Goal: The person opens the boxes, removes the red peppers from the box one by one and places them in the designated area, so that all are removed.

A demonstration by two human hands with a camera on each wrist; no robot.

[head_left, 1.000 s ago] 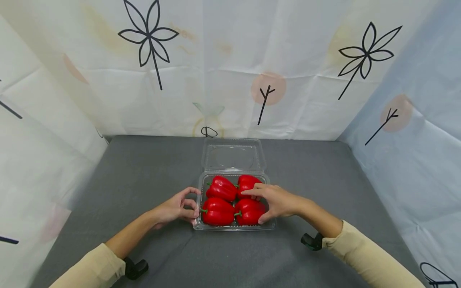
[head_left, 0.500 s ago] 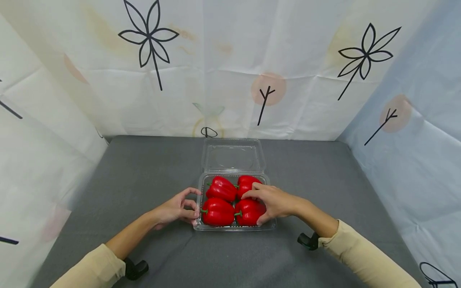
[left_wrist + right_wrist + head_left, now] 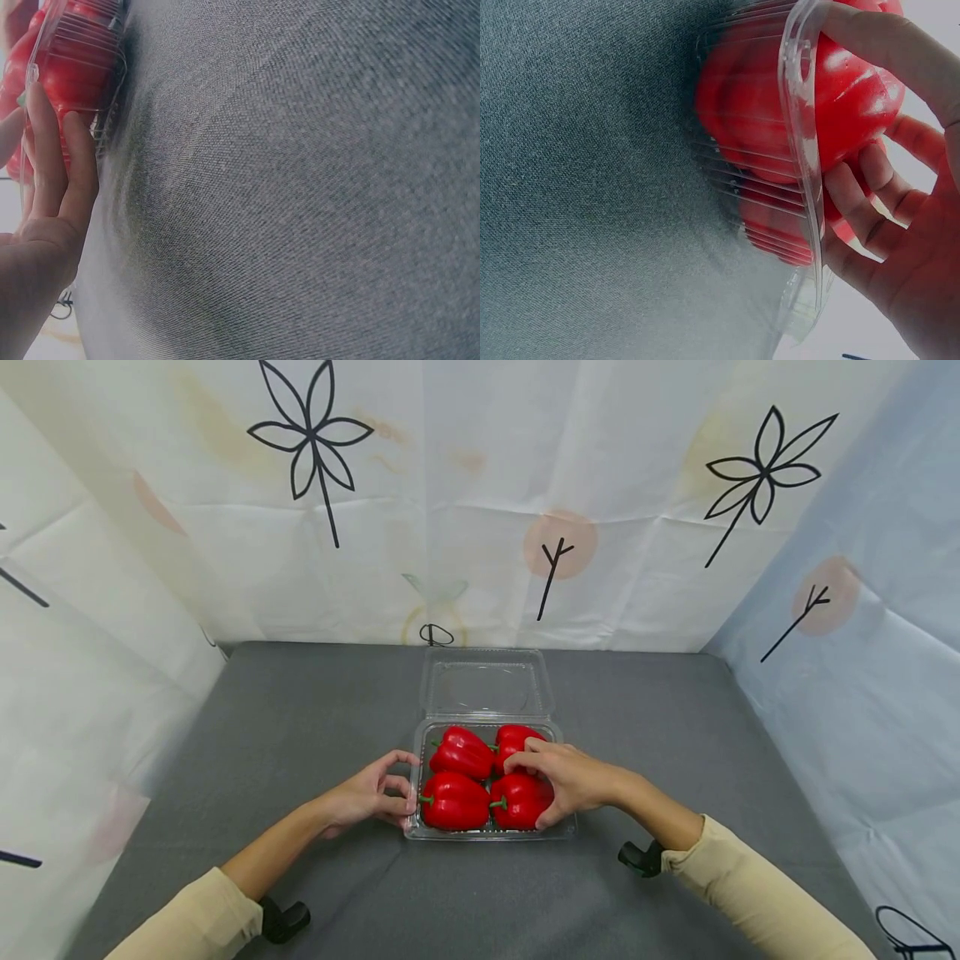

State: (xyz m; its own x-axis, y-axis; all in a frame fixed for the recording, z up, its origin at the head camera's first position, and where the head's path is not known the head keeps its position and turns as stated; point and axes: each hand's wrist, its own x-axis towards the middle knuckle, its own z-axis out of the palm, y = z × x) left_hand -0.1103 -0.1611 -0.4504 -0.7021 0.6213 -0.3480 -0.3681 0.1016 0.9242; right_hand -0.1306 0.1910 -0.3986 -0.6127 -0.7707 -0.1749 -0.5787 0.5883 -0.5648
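An open clear plastic clamshell container [image 3: 491, 836] lies on the grey cloth, its lid [image 3: 486, 687] folded back. Several red bell peppers fill it in two rows. My left hand [image 3: 375, 791] holds the container's left rim; in the left wrist view, fingers [image 3: 49, 161] lie along the outer wall, with the thumb on the other side. My right hand [image 3: 573, 781] curls round the front-right bell pepper [image 3: 517, 803], thumb near its front and fingers behind. The right wrist view shows that bell pepper [image 3: 851, 105] under the thumb, beside the clear rim. The back-right bell pepper [image 3: 513, 743] is partly hidden by the right hand.
A front-left bell pepper [image 3: 453, 802] and a back-left one sit beside the held pepper. Grey cloth [image 3: 315, 710] covers the table. White printed fabric [image 3: 480, 485] hangs behind and along both sides.
The right forearm has shifted slightly left, and the right fingers moved a little on the front-right bell pepper, which has shifted very slightly. The left hand and container look still.
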